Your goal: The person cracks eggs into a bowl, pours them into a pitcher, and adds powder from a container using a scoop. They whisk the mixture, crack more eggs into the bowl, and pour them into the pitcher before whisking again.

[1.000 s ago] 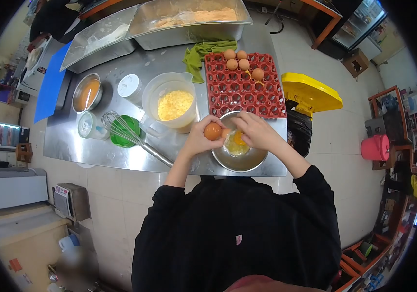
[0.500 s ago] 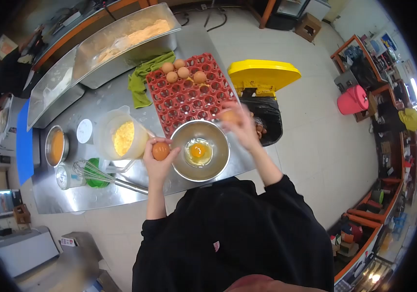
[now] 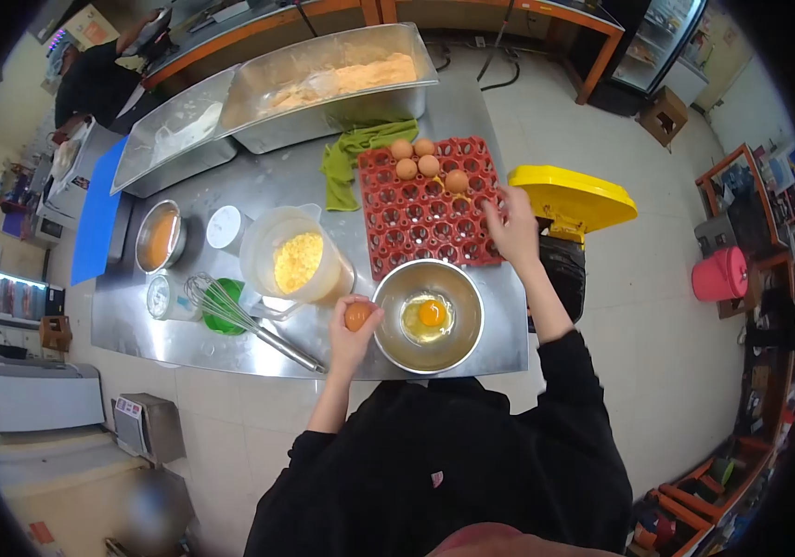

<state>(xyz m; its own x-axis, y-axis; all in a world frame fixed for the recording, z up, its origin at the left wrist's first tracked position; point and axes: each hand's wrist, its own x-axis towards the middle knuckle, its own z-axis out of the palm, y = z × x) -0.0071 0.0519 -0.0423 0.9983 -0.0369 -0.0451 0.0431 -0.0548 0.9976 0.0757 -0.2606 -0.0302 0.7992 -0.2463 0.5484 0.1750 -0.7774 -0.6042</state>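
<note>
My left hand (image 3: 349, 339) is closed around a brown egg (image 3: 357, 316), just left of the steel bowl (image 3: 465, 345). Inside the bowl lies one cracked egg (image 3: 432, 314), its yolk whole in clear white. At the right edge of the red egg tray (image 3: 430, 218), my right hand (image 3: 514, 229) has its fingers apart, with nothing visible in them. Several brown eggs (image 3: 428, 166) sit in the tray's far rows.
Left of the bowl stand a plastic jug (image 3: 258, 255) with yellow contents, a whisk (image 3: 272, 336) and a bowl of orange liquid (image 3: 158, 239). Metal bins (image 3: 323, 121) line the back. A bin with a yellow lid (image 3: 583, 193) is at right. One person (image 3: 100, 79) stands far left.
The view has shifted, so the table appears further right and lower. My right hand no longer shows the brown shell it held and is now by the tray. My left hand still holds its egg.
</note>
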